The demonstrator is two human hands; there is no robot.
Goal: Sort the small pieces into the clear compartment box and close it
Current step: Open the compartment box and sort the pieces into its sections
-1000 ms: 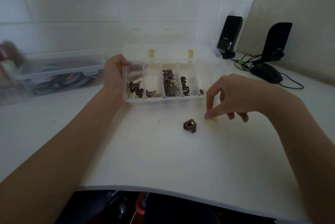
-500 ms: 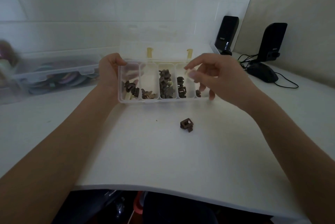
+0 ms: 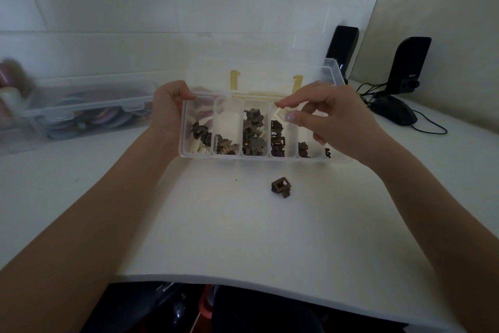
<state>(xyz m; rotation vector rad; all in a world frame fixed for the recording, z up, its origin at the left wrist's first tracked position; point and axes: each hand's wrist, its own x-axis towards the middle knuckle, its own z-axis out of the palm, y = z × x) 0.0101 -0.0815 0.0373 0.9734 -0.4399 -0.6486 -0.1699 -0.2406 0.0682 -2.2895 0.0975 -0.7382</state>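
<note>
No legible text anywhere. Right speaker [image 3: 407,65] carries a small pale mark on its front, low down; too blurred to read. Left speaker [image 3: 344,46]: front plain black, nothing readable. Clear compartment box [image 3: 253,156] and storage bin [image 3: 81,114]: no labels, numbers or signs seen.

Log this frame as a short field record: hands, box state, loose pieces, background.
left hand: grips the left end of the compartment box
right hand: pinches a cream piece over the fourth compartment from the left
box lid: open, tilted back
loose pieces: one brown piece on the white table
background: two black speakers, clear storage bin
</note>
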